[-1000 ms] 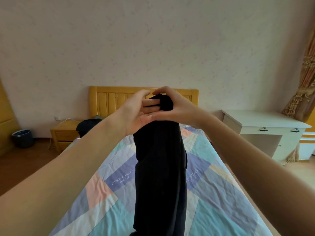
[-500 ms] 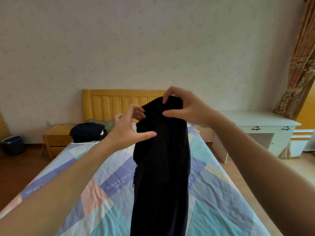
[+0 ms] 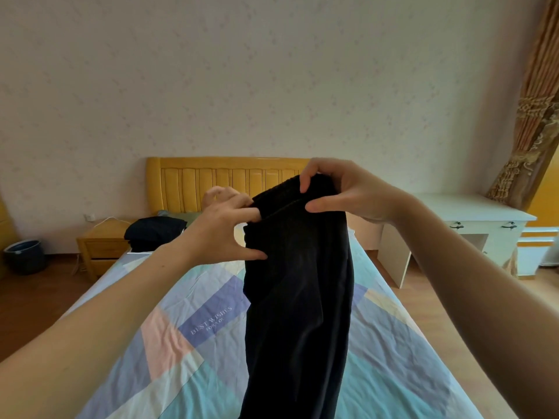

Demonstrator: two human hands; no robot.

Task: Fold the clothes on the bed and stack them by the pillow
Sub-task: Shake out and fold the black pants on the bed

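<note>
The right hand (image 3: 348, 195) held the top edge of a black garment (image 3: 298, 297), its grip closed on the cloth with the fingers curled over the hem and the thumb pressed in from the near side. Just beside it, the left hand (image 3: 223, 229) pinched the same edge, fingers tucked into the fabric and thumb touching the front of the cloth lower down. From both grips the garment hung straight down in a long dark fall, reaching past the lower edge of the view, above the bed (image 3: 187, 343) with its patchwork cover of blue, teal and pink. Beyond the left grip, near the yellow headboard (image 3: 211, 179), a dark pile of clothes (image 3: 154, 231) lay at the bed's head, with a green pillow (image 3: 184, 214) showing just behind it. A white worktop (image 3: 472, 207) stood well off to the right of the right grip.
</note>
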